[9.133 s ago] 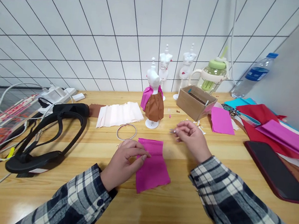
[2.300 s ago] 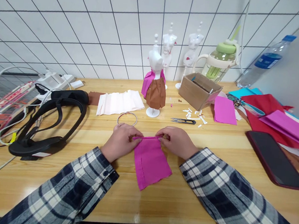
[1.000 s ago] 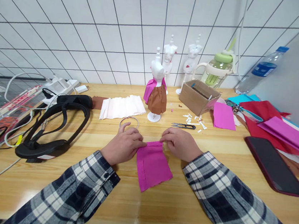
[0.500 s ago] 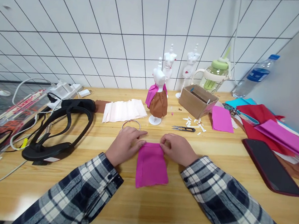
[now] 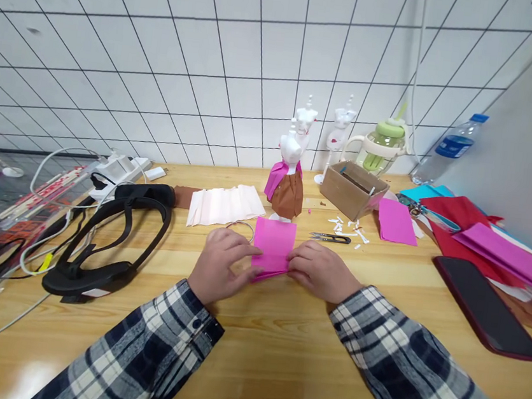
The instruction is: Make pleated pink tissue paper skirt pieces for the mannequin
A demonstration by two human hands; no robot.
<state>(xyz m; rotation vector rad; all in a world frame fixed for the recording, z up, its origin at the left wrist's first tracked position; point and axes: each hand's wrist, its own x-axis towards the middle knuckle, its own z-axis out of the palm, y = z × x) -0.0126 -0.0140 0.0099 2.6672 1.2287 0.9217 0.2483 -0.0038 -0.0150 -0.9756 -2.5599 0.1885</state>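
Observation:
A magenta piece of cloth is between my two hands, its near edge tilted up slightly and its far end reaching toward the small dress form in a brown skirt and magenta top. My left hand pinches the cloth's near left corner between thumb and fingers. At the near right corner, the fingers of my right hand are closed on the same cloth. A thin ring lies behind my left hand, partly hidden. Thread snips rest on the table beyond my right hand.
Two bare dress forms stand near the tiled wall beside a cardboard box and a green-lidded jug. Pleated pale cloth and a black headset lie left. White scraps, coloured cloth and a phone lie right.
The magenta cloth has turned over: it hung toward me from my fingers and now extends away from me. Both hands have come slightly nearer to me with it.

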